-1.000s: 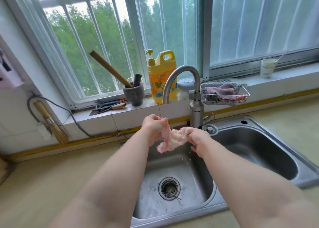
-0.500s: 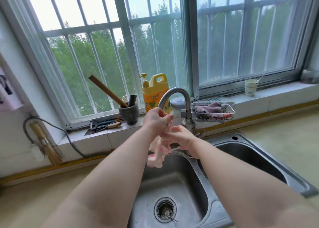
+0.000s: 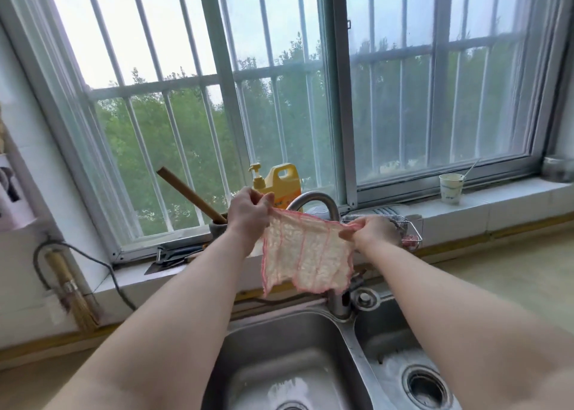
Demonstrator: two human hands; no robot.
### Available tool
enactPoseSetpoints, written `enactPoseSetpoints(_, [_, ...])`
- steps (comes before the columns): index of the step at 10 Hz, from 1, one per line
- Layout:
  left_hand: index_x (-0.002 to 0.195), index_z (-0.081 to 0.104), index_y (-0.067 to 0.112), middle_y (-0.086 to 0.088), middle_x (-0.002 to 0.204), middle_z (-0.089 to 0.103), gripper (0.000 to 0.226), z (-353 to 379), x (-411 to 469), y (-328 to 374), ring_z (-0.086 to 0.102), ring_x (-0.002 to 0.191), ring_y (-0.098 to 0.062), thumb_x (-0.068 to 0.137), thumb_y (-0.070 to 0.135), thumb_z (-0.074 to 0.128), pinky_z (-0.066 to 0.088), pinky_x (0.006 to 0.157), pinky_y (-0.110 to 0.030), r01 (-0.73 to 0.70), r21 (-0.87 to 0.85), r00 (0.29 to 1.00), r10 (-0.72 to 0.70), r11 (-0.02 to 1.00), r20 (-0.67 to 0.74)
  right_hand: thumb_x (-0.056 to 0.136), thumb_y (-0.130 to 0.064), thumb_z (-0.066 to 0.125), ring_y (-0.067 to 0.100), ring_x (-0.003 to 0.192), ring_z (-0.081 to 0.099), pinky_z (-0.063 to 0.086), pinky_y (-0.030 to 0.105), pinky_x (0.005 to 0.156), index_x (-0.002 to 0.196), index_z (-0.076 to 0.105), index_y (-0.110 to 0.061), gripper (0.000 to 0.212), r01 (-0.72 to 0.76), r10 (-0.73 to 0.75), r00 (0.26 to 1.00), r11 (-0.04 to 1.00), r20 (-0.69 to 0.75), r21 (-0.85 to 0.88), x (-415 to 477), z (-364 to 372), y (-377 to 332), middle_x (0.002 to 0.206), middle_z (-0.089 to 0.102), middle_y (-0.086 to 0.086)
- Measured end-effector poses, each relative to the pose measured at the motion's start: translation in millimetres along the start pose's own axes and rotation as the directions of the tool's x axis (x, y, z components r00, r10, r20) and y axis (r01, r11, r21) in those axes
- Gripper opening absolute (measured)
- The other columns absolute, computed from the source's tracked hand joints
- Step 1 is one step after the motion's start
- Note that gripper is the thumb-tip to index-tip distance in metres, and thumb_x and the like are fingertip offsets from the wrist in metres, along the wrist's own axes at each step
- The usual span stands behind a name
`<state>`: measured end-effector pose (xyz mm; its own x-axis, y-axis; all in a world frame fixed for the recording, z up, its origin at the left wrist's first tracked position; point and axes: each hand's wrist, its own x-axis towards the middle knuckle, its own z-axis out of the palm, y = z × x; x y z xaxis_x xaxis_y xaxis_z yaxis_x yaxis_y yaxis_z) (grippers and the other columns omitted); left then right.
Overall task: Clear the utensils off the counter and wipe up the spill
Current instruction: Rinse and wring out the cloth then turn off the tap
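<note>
A thin cream cloth with pink edging (image 3: 306, 254) hangs spread out flat above the double steel sink (image 3: 298, 341), in front of the curved faucet (image 3: 313, 200). My left hand (image 3: 248, 215) pinches its upper left corner. Its upper right corner is pinched by my right hand (image 3: 371, 232). The cloth's lower edge hangs free and partly hides the faucet's stem.
On the window sill stand a yellow soap bottle (image 3: 284, 181), a grey mortar with a wooden rolling pin (image 3: 189, 194), tools (image 3: 174, 256), a wire rack with rags (image 3: 407, 232) and a paper cup (image 3: 450, 187). A small broom (image 3: 73, 294) hangs at left. Beige counter (image 3: 512, 273) lies right of the sink.
The cloth was bunched and wrung between both hands over the sink; now the hands have risen and drawn apart, stretching it open. My view has tilted upward toward the window.
</note>
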<state>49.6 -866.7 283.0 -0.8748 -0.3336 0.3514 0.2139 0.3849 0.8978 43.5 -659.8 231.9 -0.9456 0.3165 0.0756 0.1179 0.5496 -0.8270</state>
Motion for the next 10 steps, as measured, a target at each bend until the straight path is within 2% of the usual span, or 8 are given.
enactPoseSetpoints(2, [0.087, 0.049, 0.01, -0.014, 0.081, 0.066, 0.016, 10.7, 32.7, 27.6, 0.066, 0.059, -0.017, 0.096, 0.017, 0.059, 0.057, 0.048, -0.026, 0.112, -0.459, 0.986, -0.156, 0.881, -0.061, 0.077, -0.022, 0.079, 0.017, 0.074, 0.072, 0.06, 0.039, 0.077, 0.087, 0.072, -0.017, 0.012, 0.076, -0.056, 0.997, 0.909, -0.061, 0.409, 50.5, -18.7, -52.9, 0.083, 0.075, 0.001])
enactPoseSetpoints(3, [0.09, 0.051, 0.01, -0.021, 0.099, 0.065, 0.014, 13.4, 54.0, 20.8, 0.067, 0.071, -0.024, 0.092, 0.012, 0.065, 0.061, 0.061, -0.034, 0.129, -0.44, 0.974, -0.198, 0.889, -0.114, 0.067, -0.026, 0.086, 0.024, 0.106, 0.065, 0.052, 0.04, 0.096, 0.12, 0.061, -0.015, 0.06, 0.117, -0.141, 0.99, 0.895, 0.024, 0.431, 74.8, -12.8, -74.5, 0.119, 0.066, 0.008])
enactPoseSetpoints(4, [0.115, 0.051, 0.02, -0.007, 0.118, 0.052, 0.044, 17.3, 62.7, 0.8, 0.061, 0.103, -0.029, 0.08, 0.023, 0.078, 0.053, 0.093, -0.048, 0.179, -0.021, 0.977, -0.175, 0.984, 0.122, 0.069, -0.038, 0.082, 0.027, 0.133, 0.042, 0.036, 0.035, 0.108, 0.147, 0.032, -0.018, 0.095, 0.174, -0.197, 0.965, 0.975, 0.171, 0.137, 88.2, 4.5, -85.0, 0.147, 0.04, 0.01])
enactPoseSetpoints(5, [0.123, 0.059, 0.021, -0.004, 0.118, 0.059, 0.049, 26.9, 53.2, -9.2, 0.061, 0.104, -0.021, 0.081, 0.039, 0.076, 0.052, 0.09, -0.036, 0.189, 0.129, 0.883, -0.226, 0.974, 0.411, 0.088, -0.046, 0.055, 0.026, 0.124, 0.051, 0.042, 0.033, 0.103, 0.132, 0.053, -0.024, 0.05, 0.245, -0.213, 0.951, 0.961, 0.223, -0.131, 91.5, 27.7, -81.2, 0.138, 0.053, 0.006])
enactPoseSetpoints(6, [0.108, 0.069, 0.01, -0.006, 0.092, 0.069, 0.034, 34.4, 41.7, -10.4, 0.064, 0.081, -0.018, 0.093, 0.039, 0.062, 0.05, 0.069, -0.027, 0.201, 0.14, 0.843, -0.244, 0.97, 0.48, 0.098, -0.046, 0.033, 0.029, 0.116, 0.057, 0.042, 0.033, 0.095, 0.117, 0.065, -0.019, 0.046, 0.23, -0.169, 0.936, 0.957, 0.308, -0.176, 90.7, 40.5, -78.7, 0.128, 0.062, 0.01])
enactPoseSetpoints(8, [0.104, 0.067, 0.013, -0.006, 0.105, 0.069, 0.039, 20.5, 42.2, -25.4, 0.066, 0.092, -0.021, 0.097, 0.047, 0.049, 0.055, 0.077, -0.034, 0.329, 0.038, 0.891, -0.324, 0.943, 0.318, 0.101, -0.048, 0.021, 0.031, 0.124, 0.048, 0.037, 0.041, 0.102, 0.132, 0.052, -0.016, 0.054, 0.174, -0.17, 0.978, 0.985, 0.123, -0.023, 82.3, 48.8, -67.0, 0.135, 0.053, 0.012])
enactPoseSetpoints(9, [0.097, 0.069, 0.019, -0.002, 0.098, 0.071, 0.026, 5.3, 36.4, -46.8, 0.067, 0.089, -0.016, 0.099, 0.037, 0.05, 0.055, 0.076, -0.033, 0.339, 0.22, 0.892, -0.387, 0.915, 0.234, 0.102, -0.036, 0.029, 0.032, 0.124, 0.044, 0.036, 0.044, 0.101, 0.127, 0.052, -0.014, 0.041, 0.1, -0.095, 0.988, 0.994, -0.119, 0.041, 66.8, 50.6, -50.7, 0.133, 0.048, 0.015])
enactPoseSetpoints(10, [0.091, 0.071, 0.016, -0.002, 0.089, 0.07, 0.015, -9.7, 17.5, -74.3, 0.063, 0.077, -0.013, 0.093, 0.026, 0.06, 0.051, 0.064, -0.026, 0.296, 0.442, 0.871, -0.43, 0.847, 0.239, 0.097, -0.027, 0.041, 0.036, 0.125, 0.043, 0.038, 0.043, 0.098, 0.124, 0.05, -0.007, 0.035, -0.047, 0.058, 0.985, 0.997, -0.162, 0.067, 44.8, 64.5, -17.7, 0.133, 0.047, 0.021])
